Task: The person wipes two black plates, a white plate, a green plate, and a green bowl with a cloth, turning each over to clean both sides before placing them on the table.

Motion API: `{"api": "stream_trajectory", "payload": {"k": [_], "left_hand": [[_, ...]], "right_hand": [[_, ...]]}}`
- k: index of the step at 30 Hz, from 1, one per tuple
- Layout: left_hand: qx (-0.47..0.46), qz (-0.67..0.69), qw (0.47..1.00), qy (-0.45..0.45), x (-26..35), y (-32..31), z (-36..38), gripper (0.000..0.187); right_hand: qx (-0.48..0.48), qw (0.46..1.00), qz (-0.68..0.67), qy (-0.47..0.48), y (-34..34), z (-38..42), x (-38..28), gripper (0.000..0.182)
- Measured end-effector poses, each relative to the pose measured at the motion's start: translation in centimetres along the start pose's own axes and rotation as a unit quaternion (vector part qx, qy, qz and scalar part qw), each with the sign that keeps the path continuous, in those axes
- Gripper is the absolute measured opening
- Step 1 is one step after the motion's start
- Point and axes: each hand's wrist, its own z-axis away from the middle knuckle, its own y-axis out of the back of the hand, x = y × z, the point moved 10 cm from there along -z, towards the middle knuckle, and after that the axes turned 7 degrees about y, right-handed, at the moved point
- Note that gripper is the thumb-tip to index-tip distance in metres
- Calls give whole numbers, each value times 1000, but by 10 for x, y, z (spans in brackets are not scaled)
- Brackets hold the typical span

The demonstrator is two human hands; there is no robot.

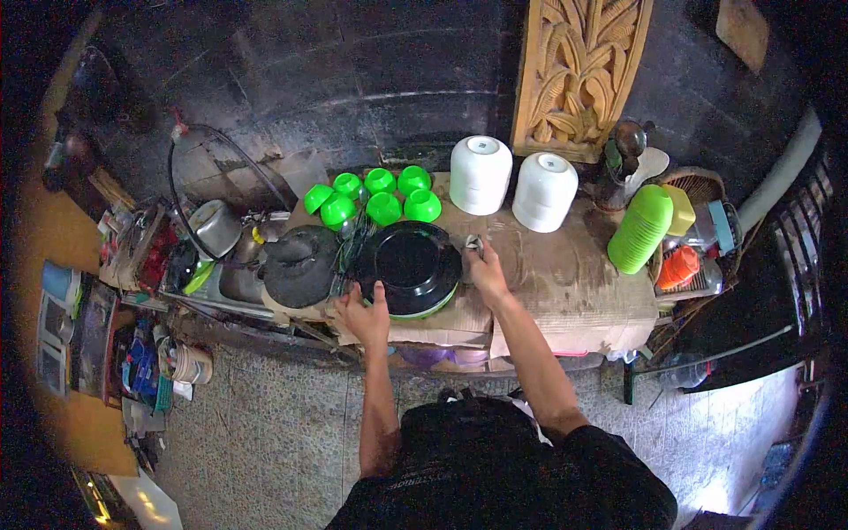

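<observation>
Head view, looking steeply down: a cardboard-covered counter (565, 283) is seen running left to right against a dark wall, with the person's two bare arms stretched forward over its near edge. A stack of black plates (408, 265) is set on the cardboard, left of centre, with a green rim showing under its near edge.

The left hand (362, 316) is laid at the near-left rim of the stack, fingers spread and curled over the edge, so that the plates are gripped or steadied from that side. The right hand (486, 272) is held at the right rim of the same stack, with the fingers closed around a small greyish object (474, 244), which may be a cloth or scrap; what it is cannot be told. Whether this hand also touches the plate rim cannot be told.

Just beyond the plates, a cluster of bright green bowls (382, 196) is seen upside down. Right of these, two stacks of white bowls (512, 184) are stood upside down, side by side. At the far right of the counter a stack of green cups (639, 228) is laid tilted, next to a basket (698, 269) holding orange and yellow plastic ware. To the left of the plates a dark wok (299, 265) is set, and further left a metal pot (215, 227). A carved wooden panel (579, 75) is leaned against the wall behind the white bowls. Below the counter a speckled floor (265, 424) is visible.
</observation>
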Motion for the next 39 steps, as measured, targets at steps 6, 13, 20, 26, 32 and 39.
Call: {"api": "stream_trajectory", "payload": {"k": [6, 13, 20, 26, 32, 39], "left_hand": [[18, 92, 995, 25, 14, 5, 9, 62], [1, 360, 927, 108, 55, 11, 36, 56], [-23, 428, 890, 155, 59, 9, 38, 54], [-135, 551, 793, 222, 102, 7, 48, 54], [-244, 482, 799, 264, 124, -37, 87, 48], [-303, 517, 773, 209, 154, -62, 107, 43]], "right_hand": [[-25, 993, 100, 65, 0, 1, 1, 56], [27, 999, -26, 21, 10, 11, -4, 45], [12, 998, -17, 60, 18, 20, -3, 32], [58, 934, 254, 245, 51, 56, -98, 31], [96, 856, 366, 353, 33, 90, -190, 43], [-87, 817, 366, 438, -20, 147, -189, 62]]}}
